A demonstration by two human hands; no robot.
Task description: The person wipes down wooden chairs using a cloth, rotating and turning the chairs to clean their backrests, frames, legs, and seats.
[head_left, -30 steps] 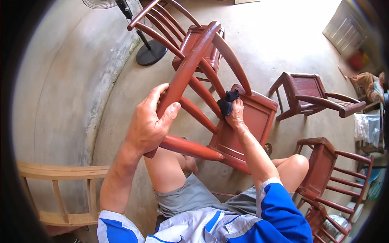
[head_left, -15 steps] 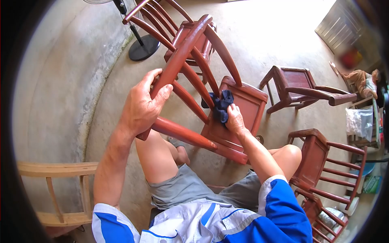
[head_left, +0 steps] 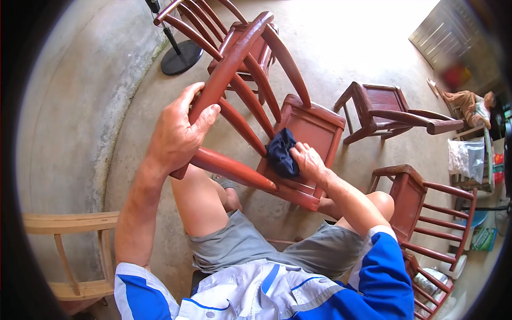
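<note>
A reddish-brown wooden chair (head_left: 314, 125) stands between my knees, its slatted back leaning toward me. My left hand (head_left: 178, 128) is wrapped round the top rail of its back, thumb on the near side. On the seat, close to the foot of the slats, lies a dark blue cloth (head_left: 281, 153). My right hand (head_left: 309, 161) pinches the cloth's right edge, with the fingers bent over it. The seat surface under the cloth is hidden.
Other red chairs stand behind (head_left: 240, 50), at the right (head_left: 376, 106) and at the lower right (head_left: 408, 202). A black fan base (head_left: 181, 57) is near the wall. Pale wooden frame (head_left: 69, 223) at lower left. A person (head_left: 472, 106) is at the far right.
My right hand has drawn the cloth from the base of the slats toward me over the seat. My left hand keeps its hold on the rail. The whole view has shifted slightly.
</note>
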